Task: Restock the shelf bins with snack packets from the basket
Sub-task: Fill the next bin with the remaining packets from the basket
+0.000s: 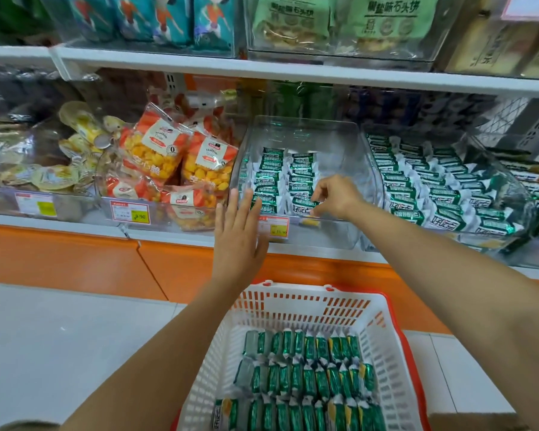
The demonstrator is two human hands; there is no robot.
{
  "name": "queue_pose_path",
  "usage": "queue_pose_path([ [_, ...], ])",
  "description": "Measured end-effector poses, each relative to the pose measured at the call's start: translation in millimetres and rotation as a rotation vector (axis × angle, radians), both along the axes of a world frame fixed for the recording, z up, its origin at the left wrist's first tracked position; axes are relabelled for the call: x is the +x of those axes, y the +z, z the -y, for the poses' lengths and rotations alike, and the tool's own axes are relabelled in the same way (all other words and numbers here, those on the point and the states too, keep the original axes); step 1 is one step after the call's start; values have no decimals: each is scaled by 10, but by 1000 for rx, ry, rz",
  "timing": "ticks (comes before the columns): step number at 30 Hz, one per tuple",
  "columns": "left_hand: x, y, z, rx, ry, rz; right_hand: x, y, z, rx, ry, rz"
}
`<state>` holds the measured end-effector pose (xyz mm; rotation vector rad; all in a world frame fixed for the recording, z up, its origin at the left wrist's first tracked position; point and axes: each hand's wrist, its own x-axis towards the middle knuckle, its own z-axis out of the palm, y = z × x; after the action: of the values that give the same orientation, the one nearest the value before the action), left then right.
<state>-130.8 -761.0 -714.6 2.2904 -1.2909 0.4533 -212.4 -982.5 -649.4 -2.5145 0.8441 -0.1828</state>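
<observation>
Right hand (333,197): fingers curled, pinching a green packet (304,204) at the front of the bin (296,126).
Left hand (240,241): flat, fingers straight, holding nothing, just in front of the bin.
Bin: clear, on the shelf (175,239), two short rows of packets (268,178) inside.
Basket (296,298): white, below both hands, more packets (308,384) in rows inside.

orange puff bags (181,163) | yellow price tag (139,216) | teal packets (168,20) above | possibly jelly cups (55,178)

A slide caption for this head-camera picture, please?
Right hand pinches a green packet in the clear bin, open left hand at its front, basket below.
</observation>
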Motion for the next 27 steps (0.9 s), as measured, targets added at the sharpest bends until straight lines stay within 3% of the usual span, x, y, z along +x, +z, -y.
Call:
queue_pose_path([
  [10,8,-100,66,-28,11,52,176,-61,53,21,-3,-24],
  [18,-51,21,48,170,78,79,77,57,10,155,-6,-30],
  [23,-150,122,-48,200,88,96,-46,206,-201,146,-1,233],
  [27,-324,90,-232,77,34,110,-176,336,-662,254,126,436],
])
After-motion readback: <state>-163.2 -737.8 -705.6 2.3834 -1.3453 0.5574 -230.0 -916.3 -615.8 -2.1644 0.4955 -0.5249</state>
